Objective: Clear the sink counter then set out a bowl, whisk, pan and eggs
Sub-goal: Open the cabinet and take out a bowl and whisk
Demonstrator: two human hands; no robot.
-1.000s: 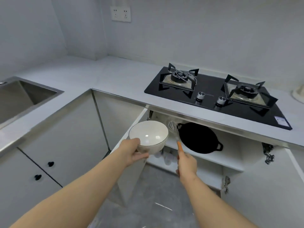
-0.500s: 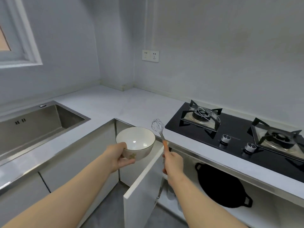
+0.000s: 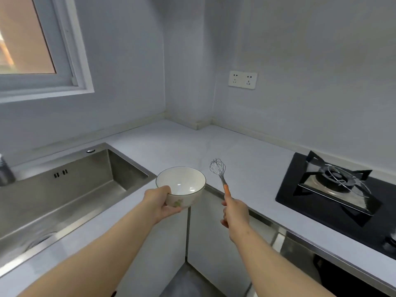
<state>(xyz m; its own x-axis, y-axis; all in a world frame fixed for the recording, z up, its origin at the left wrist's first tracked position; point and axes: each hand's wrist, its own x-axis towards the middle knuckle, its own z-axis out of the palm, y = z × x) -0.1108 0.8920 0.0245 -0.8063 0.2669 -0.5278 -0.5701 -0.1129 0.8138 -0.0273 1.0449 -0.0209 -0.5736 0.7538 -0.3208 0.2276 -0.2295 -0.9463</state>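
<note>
1. Bowl and whisk hang in the air at the near edge of the corner counter. They sit between the sink on the left and the gas hob on the right, and neither touches the worktop yet.
2. We see the left hand gripping the white bowl by its near wall, fingers curled under the base, which keeps it level and mouth-up.
3. The right hand is wrapped round the whisk's orange handle. The wires point up and away, apart from the bowl, so the 2 do not knock.
4. We judge that both are carried high for setting down on the stretch of counter just beyond them.
5. Against 1 s ago, when both were low in front of the open cupboard beside the black pan, they have come up to counter height. The pan's shelf has dropped out of clear view. We see no eggs.
</note>
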